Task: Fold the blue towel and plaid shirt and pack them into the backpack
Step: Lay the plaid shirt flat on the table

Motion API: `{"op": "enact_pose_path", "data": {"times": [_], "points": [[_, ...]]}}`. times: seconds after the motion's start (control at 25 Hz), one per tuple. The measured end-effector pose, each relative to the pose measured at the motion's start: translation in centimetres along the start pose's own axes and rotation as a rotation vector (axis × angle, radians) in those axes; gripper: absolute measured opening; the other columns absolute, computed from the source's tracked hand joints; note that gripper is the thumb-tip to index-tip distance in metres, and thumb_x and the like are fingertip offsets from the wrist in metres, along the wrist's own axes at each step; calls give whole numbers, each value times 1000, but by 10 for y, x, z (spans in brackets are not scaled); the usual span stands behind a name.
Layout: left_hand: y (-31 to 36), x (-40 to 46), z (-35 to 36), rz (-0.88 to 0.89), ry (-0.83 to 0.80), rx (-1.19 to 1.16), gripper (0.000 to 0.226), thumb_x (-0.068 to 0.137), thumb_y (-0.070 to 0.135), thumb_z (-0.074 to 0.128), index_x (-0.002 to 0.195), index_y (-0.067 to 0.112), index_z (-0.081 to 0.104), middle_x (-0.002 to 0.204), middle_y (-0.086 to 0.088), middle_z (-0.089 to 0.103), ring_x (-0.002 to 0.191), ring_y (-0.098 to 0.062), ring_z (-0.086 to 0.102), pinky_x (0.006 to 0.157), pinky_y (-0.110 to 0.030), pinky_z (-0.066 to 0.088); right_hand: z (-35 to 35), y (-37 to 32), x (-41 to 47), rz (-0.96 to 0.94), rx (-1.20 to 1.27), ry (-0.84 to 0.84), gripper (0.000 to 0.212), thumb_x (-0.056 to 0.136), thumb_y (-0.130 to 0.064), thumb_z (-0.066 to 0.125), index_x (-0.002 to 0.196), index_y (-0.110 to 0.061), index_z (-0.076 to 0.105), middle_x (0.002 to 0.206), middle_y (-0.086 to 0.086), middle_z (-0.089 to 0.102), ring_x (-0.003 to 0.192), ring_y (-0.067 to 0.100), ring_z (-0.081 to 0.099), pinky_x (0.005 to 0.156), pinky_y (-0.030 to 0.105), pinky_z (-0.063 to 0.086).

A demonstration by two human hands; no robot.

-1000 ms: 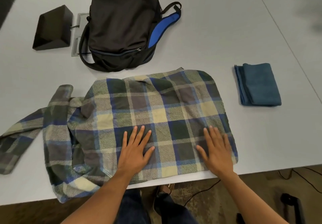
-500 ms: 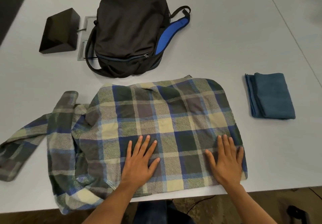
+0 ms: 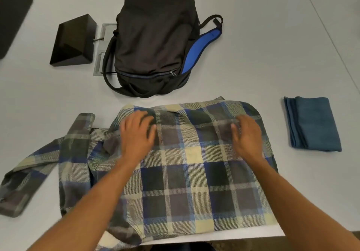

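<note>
- The plaid flannel shirt (image 3: 187, 165), checked in navy, grey, green and pale yellow, lies spread on the pale grey table (image 3: 272, 46), with its hem at the table's near edge.
- The right side of the shirt is folded in to a straight, rounded edge. Its left side is rumpled, with one long sleeve (image 3: 39, 159) trailing away from the body of the shirt, cuff lying flat.
- The left hand (image 3: 136, 133) rests on the upper left part of the shirt near the shoulder, fingers loosely bent over the cloth; blur keeps me from telling whether they pinch it.
- The right hand (image 3: 246, 133) lies on the upper right part of the shirt, fingers bent toward a small raised ridge of fabric; whether they grasp it I cannot tell.
- The black fabric backpack (image 3: 153, 42) with a blue-lined strap lies just beyond the shirt's collar edge, its front zip closed.
- The folded blue terry towel (image 3: 313, 124) sits to the right of the shirt, apart from it.
- A black wedge-shaped block (image 3: 74, 40) stands beyond the shirt, left of the backpack.
</note>
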State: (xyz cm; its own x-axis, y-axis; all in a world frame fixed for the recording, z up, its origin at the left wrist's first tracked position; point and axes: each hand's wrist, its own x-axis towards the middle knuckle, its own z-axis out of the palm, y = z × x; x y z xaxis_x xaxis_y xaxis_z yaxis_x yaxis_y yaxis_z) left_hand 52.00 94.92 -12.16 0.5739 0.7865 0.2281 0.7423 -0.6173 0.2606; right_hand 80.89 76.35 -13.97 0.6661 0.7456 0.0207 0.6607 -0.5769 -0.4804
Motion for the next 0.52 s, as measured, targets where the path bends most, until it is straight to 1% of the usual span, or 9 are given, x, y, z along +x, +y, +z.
{"op": "enact_pose_path", "data": {"times": [0.04,0.12,0.16,0.2,0.28,0.32,0.4,0.48,0.52], "points": [[-15,19,-3,-59,-31,35,38,96,39,47,122,16,59,134,-8,51,130,-27,41,111,-49,23,-1,-4,17,18,8,-15,37,102,-32,48,132,-11,52,137,11,54,127,31,49,109,41,34],[-44,49,-4,-218,-196,54,48,98,47,44,135,18,50,147,-8,42,138,-28,34,115,-55,18,-1,-12,48,56,-4,-84,40,102,-29,48,137,-11,48,141,12,52,130,33,47,109,45,36],[-56,59,-3,-301,-308,36,56,97,53,44,141,19,43,151,-8,38,139,-30,34,114,-57,20,1,-15,60,47,-33,-128,43,102,-29,47,141,-11,45,145,12,49,133,34,45,110,46,35],[-65,64,0,-373,-417,-2,64,94,59,45,145,20,37,153,-9,36,138,-32,36,111,-57,26,3,-17,71,18,-71,-174,46,102,-30,46,144,-12,41,148,12,45,135,34,41,112,47,33],[-75,67,5,-457,-564,-81,74,90,64,48,148,21,33,149,-11,41,132,-35,44,104,-53,38,9,-21,89,-34,-121,-291,53,103,-32,44,151,-15,31,156,12,35,140,34,35,114,48,30],[-77,67,6,-466,-580,-113,75,88,64,52,147,21,34,145,-12,45,129,-34,47,102,-52,41,11,-24,96,-33,-136,-352,56,103,-35,43,153,-17,26,158,11,32,141,34,35,113,48,30],[-76,66,7,-453,-499,-183,72,86,59,61,142,20,41,138,-11,52,122,-33,52,99,-50,43,16,-27,106,-9,-219,-451,57,102,-37,44,154,-21,24,154,12,37,135,36,41,107,50,35],[-70,58,5,-390,-352,-191,62,84,52,68,132,19,49,125,-7,59,112,-30,55,95,-47,43,19,-30,110,4,-290,-513,52,100,-36,48,149,-24,34,141,14,50,124,35,49,100,48,39],[-65,52,3,-336,-274,-173,55,83,48,71,126,18,53,118,-6,62,106,-28,56,92,-45,42,19,-32,109,2,-282,-509,48,99,-33,51,145,-24,40,135,14,54,120,34,52,97,46,41]]}}
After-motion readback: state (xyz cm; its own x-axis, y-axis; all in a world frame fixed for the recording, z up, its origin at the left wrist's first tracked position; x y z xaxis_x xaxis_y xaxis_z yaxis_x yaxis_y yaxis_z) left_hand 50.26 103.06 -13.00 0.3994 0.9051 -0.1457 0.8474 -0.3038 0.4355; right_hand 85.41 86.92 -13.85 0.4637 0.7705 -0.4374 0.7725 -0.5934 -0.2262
